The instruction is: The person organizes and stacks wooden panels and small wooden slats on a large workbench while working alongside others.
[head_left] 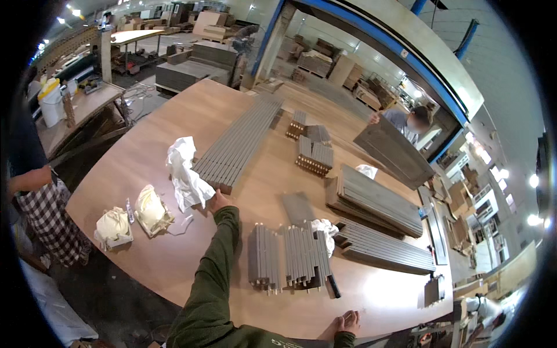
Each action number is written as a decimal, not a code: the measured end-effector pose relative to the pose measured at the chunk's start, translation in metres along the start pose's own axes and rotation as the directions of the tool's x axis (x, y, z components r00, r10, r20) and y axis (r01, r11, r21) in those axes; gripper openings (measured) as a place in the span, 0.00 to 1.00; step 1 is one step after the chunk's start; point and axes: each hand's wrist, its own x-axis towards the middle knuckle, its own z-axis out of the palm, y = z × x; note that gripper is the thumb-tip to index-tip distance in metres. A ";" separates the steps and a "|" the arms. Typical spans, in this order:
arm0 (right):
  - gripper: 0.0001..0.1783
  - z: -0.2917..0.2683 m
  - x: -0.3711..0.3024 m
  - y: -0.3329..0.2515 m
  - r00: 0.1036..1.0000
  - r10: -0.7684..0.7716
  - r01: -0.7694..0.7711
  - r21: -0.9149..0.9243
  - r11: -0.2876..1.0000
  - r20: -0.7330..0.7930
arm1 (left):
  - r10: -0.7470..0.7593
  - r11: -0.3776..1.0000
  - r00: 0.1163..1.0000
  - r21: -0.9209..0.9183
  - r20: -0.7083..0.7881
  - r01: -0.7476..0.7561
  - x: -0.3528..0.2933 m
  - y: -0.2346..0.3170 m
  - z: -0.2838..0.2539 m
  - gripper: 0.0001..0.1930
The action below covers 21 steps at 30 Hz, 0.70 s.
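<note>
A broad wood-toned tabletop (pixel 145 133) spreads across a cluttered workshop, with a blue frame (pixel 268 40) beyond and stacked boards (pixel 194 69) behind. Pale lettering (too small to read) marks the dark green garment (pixel 203 296). The left hand (pixel 219 200) touches the near end of the long grey strips (pixel 241 142), beside a white cloth (pixel 184 174); its grip I cannot tell. The right hand (pixel 348 322) rests curled at the table's near edge, its contents hidden.
</note>
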 end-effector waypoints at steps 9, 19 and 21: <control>0.29 0.014 -0.020 -0.022 0.989 0.114 -0.111 0.032 0.993 -0.092 | -0.023 0.998 0.993 -0.062 -0.115 0.016 -0.024 0.054 -0.057 0.36; 0.26 0.009 -0.018 -0.031 0.984 0.155 -0.157 -0.010 0.988 -0.083 | 0.334 0.940 0.941 -0.092 0.050 -0.329 -0.007 0.023 -0.031 0.37; 0.26 0.012 -0.017 -0.025 0.986 0.137 -0.138 -0.002 0.990 -0.092 | 0.357 0.928 0.931 -0.142 0.081 -0.344 -0.010 0.027 -0.035 0.37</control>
